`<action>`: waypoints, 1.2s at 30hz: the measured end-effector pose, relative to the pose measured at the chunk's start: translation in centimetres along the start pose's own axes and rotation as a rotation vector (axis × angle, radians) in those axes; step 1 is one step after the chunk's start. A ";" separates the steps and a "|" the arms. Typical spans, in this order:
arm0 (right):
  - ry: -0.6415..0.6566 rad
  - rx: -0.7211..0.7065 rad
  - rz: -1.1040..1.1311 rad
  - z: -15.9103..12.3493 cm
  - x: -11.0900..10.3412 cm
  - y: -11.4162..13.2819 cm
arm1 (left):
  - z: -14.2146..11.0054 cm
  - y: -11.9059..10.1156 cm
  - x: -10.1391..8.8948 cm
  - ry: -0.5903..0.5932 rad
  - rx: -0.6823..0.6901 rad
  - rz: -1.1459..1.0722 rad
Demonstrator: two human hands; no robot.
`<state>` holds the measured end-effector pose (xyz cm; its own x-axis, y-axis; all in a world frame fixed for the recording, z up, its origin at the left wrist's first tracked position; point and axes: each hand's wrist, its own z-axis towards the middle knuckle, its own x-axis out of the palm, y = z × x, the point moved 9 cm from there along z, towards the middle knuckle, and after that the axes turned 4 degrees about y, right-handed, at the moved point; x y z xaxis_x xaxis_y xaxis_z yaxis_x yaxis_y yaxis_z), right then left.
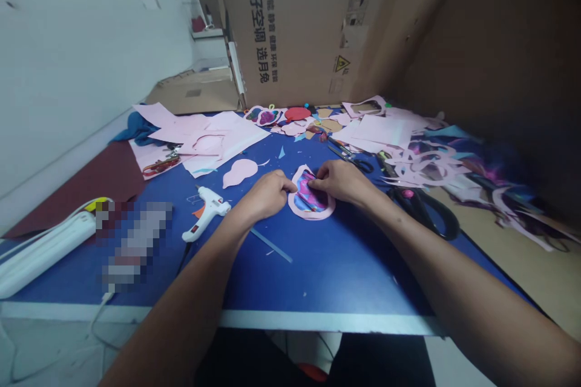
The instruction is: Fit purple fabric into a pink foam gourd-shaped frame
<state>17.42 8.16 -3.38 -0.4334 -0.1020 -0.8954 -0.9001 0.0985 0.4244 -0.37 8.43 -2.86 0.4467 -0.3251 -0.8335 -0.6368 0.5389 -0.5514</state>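
Observation:
On the blue table lies a rounded pink cutout point(299, 210) with shiny blue, pink and purple fabric point(305, 201) inside its border. At its left edge, the thumb and index finger of my left hand point(267, 195) are pinched together on the border. The closed fingers of my right hand point(339, 180) press on the fabric and border at the upper right, hiding part of it. To the left of my left hand are a plain pink shape point(239, 173) with a pointed end and a white glue gun point(206, 213).
Dark-handled scissors point(349, 158) lie beyond my right hand, and larger black-handled shears point(424, 211) to its right. Pink sheets point(227, 139) and scraps point(426, 164) cover the back and right. A power strip point(49, 248) sits at left. Tall cardboard point(299, 30) stands behind.

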 end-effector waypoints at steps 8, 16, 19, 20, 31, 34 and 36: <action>-0.013 0.018 0.038 -0.1 0.1 0.1 | 0.0 -0.1 0.1 -0.001 0.010 -0.022; -0.086 -0.088 0.237 -0.9 -0.8 0.6 | 0.3 2.9 -1.1 -0.313 -0.190 -0.509; -0.102 -0.119 0.289 -1.3 -1.0 1.0 | 0.5 3.5 -0.5 -0.327 -0.257 -0.794; -0.100 -0.121 0.291 -1.3 -1.0 1.1 | 0.5 3.6 -0.2 -0.321 -0.287 -0.870; -0.135 -0.144 0.162 -2.4 -1.6 2.5 | 0.1 2.0 0.5 -0.222 -0.341 -1.060; -0.171 -0.167 0.174 -2.5 -1.7 2.7 | -0.1 2.6 0.7 -0.260 -0.392 -1.074; -0.190 -0.194 0.207 -2.4 -1.7 2.6 | -0.1 2.8 0.8 -0.276 -0.405 -1.085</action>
<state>15.71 6.21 -0.42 -0.6080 0.0882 -0.7890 -0.7937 -0.0941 0.6010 -1.90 9.57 -5.10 0.9635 -0.2546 0.0831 0.0274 -0.2149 -0.9763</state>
